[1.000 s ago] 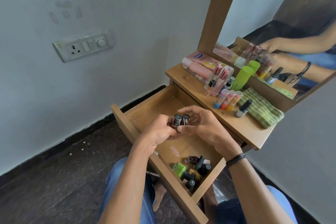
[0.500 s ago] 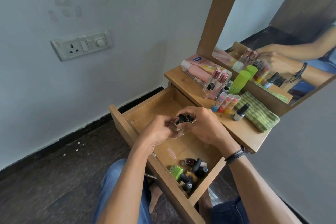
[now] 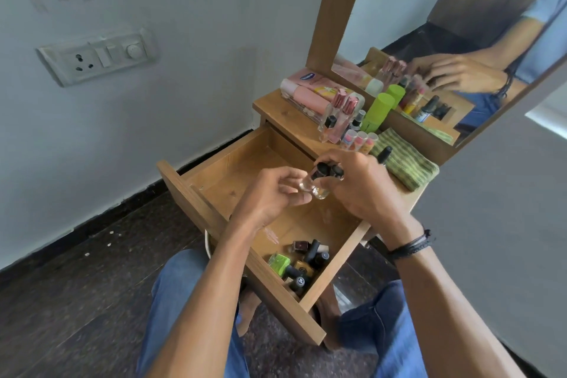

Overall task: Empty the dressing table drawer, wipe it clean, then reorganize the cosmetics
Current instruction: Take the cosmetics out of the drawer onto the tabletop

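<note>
The wooden drawer [image 3: 233,175] stands pulled out, its far half bare. Several nail polish bottles [image 3: 302,261], one of them green, lie in its near right corner. Over the drawer's middle, my right hand [image 3: 365,190] grips two small clear bottles with black caps [image 3: 322,181]. My left hand [image 3: 273,196] pinches the glass base of the same bottles from the left. On the tabletop [image 3: 276,109] stand pink tubes [image 3: 310,95], perfume bottles [image 3: 339,116], a green can [image 3: 377,112], lip balms [image 3: 359,139] and a folded green cloth [image 3: 405,163].
A mirror [image 3: 445,40] rises behind the tabletop and reflects my arms. A wall socket plate [image 3: 98,54] sits on the wall to the left. My knees in blue jeans [image 3: 181,294] flank the drawer front. The floor is dark tile.
Both hands have drifted right and slightly away with the two bottles. The bottles have tilted, so their clear glass bases now show below the caps.
</note>
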